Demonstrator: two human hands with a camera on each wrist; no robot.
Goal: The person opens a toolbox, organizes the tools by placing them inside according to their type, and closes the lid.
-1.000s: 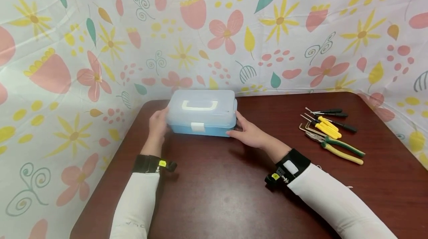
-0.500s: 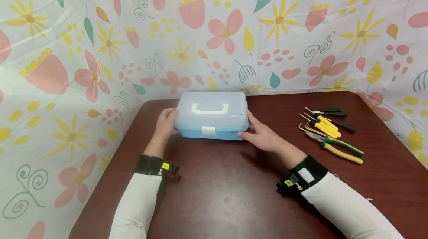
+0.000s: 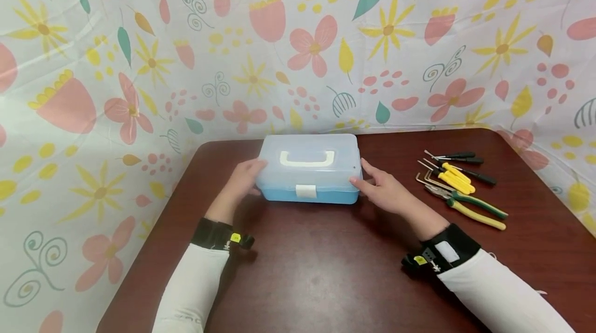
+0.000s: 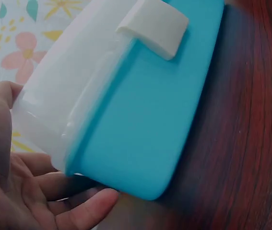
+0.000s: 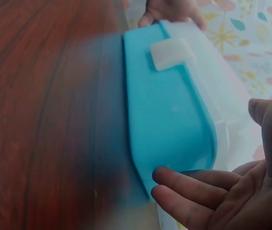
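Note:
A plastic toolbox point(image 3: 309, 167) with a light blue base, a cloudy clear lid, a white handle and a white front latch is at the far middle of the table. Its lid is down. My left hand point(image 3: 239, 183) grips its left end; in the left wrist view the thumb is by the lid and the fingers point(image 4: 90, 211) curl at the base. At the other end my right hand point(image 3: 384, 191) holds the toolbox, thumb by the lid and fingers point(image 5: 188, 187) low on the blue base. Whether the underside touches the table cannot be told.
Right of the toolbox lie pliers point(image 3: 465, 203) with green and yellow handles, yellow-handled screwdrivers point(image 3: 456, 178), black-handled screwdrivers point(image 3: 465, 157) and bent hex keys point(image 3: 433, 180). A flower-patterned cloth point(image 3: 307, 54) hangs behind the dark wooden table point(image 3: 298, 271).
The toolbox has moved right and somewhat nearer, with both hands travelling along at its ends. The tools on the right have stayed where they were.

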